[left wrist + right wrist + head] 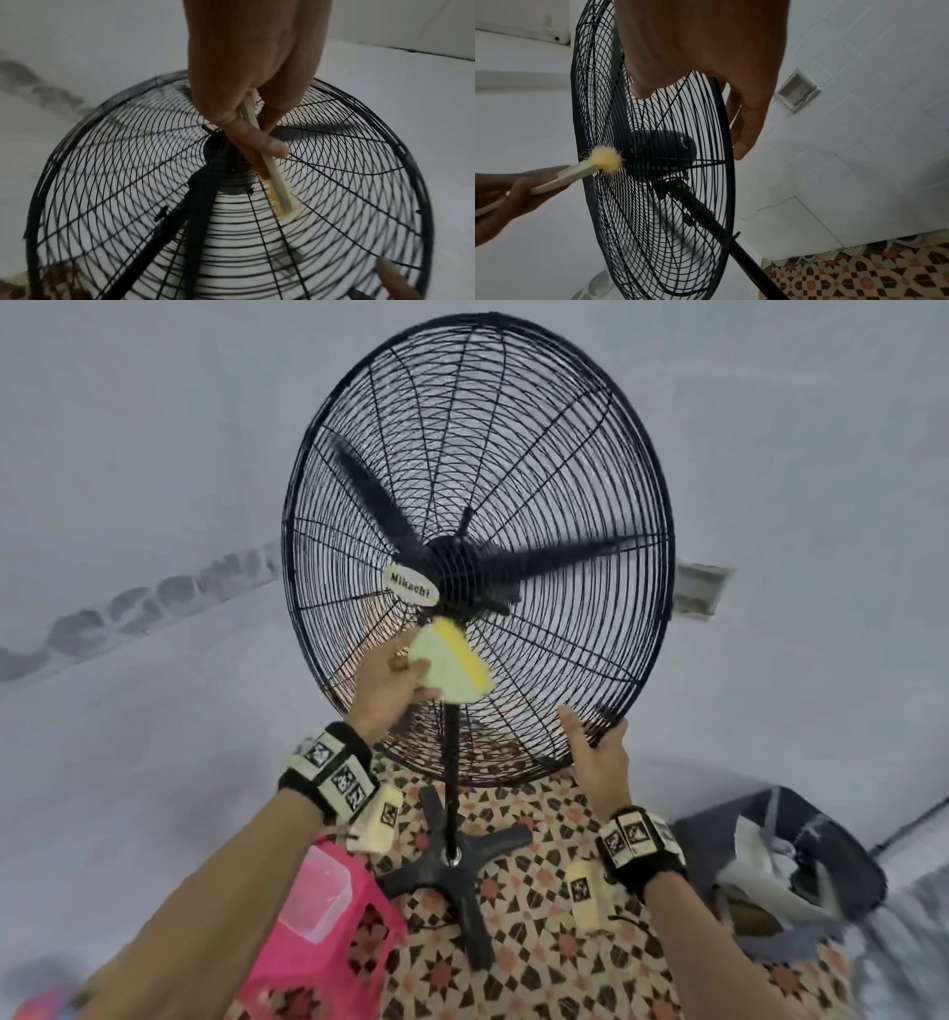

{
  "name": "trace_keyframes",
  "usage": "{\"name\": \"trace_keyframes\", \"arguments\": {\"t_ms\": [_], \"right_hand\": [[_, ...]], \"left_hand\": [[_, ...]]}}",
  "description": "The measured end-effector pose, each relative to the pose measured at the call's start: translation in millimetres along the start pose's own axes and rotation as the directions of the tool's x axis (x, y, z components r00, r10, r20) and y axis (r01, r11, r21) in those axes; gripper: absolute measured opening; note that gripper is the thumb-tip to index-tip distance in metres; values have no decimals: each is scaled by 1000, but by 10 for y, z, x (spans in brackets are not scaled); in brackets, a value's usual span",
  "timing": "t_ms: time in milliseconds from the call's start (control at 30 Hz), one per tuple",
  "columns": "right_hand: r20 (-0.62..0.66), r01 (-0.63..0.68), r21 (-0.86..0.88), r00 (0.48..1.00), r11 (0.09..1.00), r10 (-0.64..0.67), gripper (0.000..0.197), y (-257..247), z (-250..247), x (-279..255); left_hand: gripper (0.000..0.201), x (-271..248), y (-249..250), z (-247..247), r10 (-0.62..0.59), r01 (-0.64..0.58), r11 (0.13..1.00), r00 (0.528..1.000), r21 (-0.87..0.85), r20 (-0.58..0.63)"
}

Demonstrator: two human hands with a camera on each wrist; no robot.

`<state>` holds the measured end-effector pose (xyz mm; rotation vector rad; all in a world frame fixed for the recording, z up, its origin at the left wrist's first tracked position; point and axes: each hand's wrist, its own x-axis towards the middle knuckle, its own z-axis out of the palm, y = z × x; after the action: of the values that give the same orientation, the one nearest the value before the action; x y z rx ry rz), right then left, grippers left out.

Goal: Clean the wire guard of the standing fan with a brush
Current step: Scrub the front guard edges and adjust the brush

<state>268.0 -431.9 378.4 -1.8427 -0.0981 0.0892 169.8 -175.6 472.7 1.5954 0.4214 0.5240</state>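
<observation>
Brushing the fan's wire guard (539,469)

Left hand (382,683) grips the brush (452,662), bristles on the wires below the hub; right hand (598,752) clasps the guard's lower rim.

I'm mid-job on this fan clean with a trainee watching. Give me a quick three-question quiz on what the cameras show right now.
1. True or false: the left hand holds the brush against the front of the wire guard.
2. Which part of the fan does the right hand grip? A) the pole B) the guard's lower rim C) the base
3. Fill in: the bristles meet the guard just below the ______ at its centre.

Key
1. True; the bristles press on the front wires.
2. B; the thumb lies on the front and the fingers wrap behind the rim.
3. Badge.
</observation>
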Motion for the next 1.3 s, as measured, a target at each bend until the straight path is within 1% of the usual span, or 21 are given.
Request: {"name": "trace_keyframes", "arguments": {"t_ms": [67, 167, 200, 267, 367, 400, 467, 533, 567, 633, 700, 733, 767, 833, 867, 900, 967, 1100, 1133, 1267, 1300], "right_hand": [[4, -6, -1, 1000, 1000, 6, 128, 15, -9, 21], [14, -6, -25, 1000, 1000, 7, 130, 3, -8, -13], [13, 13, -20, 1000, 1000, -13, 126, -8, -1, -40], [7, 53, -8, 999, 999, -53, 115, -41, 2, -69], [1, 83, 3, 997, 997, -83, 109, -62, -38, -76], [-7, 87, 5, 996, 996, -87, 112, -55, -44, -79], [9, 73, 9, 997, 997, -73, 128, -54, -43, -97], [10, 75, 9, 997, 997, -75, 130, -47, -25, -104], [10, 74, 9, 997, 997, -74, 128, -48, -13, -103], [1, 60, 14, 998, 998, -60, 123, -60, -10, -98], [-2, 70, 21, 998, 997, -70, 121, -77, -27, -104], [-1, 79, 30, 997, 996, -79, 119, -92, -38, -118], [-2, 91, 38, 996, 995, -91, 115, -85, -45, -112], [-8, 102, 36, 995, 994, -102, 111, -83, -46, -117], [2, 96, 27, 995, 995, -96, 115, -82, -39, -119], [5, 79, 18, 997, 997, -79, 122, -67, -20, -115], [7, 48, 14, 999, 999, -48, 128, -51, 4, -115], [-10, 25, 21, 1000, 999, -25, 121, -35, -7, -92], [-1, 34, 33, 999, 999, -34, 121, -42, -26, -103], [-1, 25, 13, 1000, 1000, -25, 121, -73, 25, -142], [-17, 31, 15, 999, 999, -30, 122, -84, 47, -152]], "left_hand": [[61, -47, -48, -27, -9, 9, 1000, 1000, -25, -9], [59, 3, -15, -100, -22, 6, 990, 993, -138, -115], [59, -7, -10, -80, -30, 12, 989, 993, -148, -116], [60, -89, -53, 8, -34, 29, 995, 998, -96, -59], [59, -209, -171, 28, -54, 54, 998, 998, -9, 42], [59, -210, -181, -10, -46, 46, 999, 999, -17, 24], [60, -140, -159, -108, -47, 38, 995, 994, -96, -94], [61, -62, -130, -129, -66, 40, 987, 984, -156, -164], [61, -69, -116, -90, -51, 31, 989, 988, -142, -143], [62, -167, -109, 17, -11, 11, 999, 1000, -34, -16], [61, -288, -155, 85, -16, 5, 996, 991, 87, 131], [60, -322, -184, 88, -19, 2, 994, 988, 106, 156], [59, -331, -216, 66, -9, -2, 997, 991, 78, 137], [59, -306, -241, 28, 4, -5, 997, 1000, -71, -12], [60, -280, -259, 32, 3, -12, 993, 997, -118, -76], [61, -281, -282, 64, 6, -19, 992, 995, -121, -100], [63, -367, -364, 178, 23, -28, 996, 998, -88, -54], [62, -527, -581, 254, 16, -21, 999, 991, 38, 133], [61, -527, -581, 221, 14, -19, 999, 989, 38, 145], [59, -384, -474, 97, -19, 17, 993, 1000, -114, -22], [60, -367, -468, 107, -18, 15, 993, 1000, -118, -23]]}}
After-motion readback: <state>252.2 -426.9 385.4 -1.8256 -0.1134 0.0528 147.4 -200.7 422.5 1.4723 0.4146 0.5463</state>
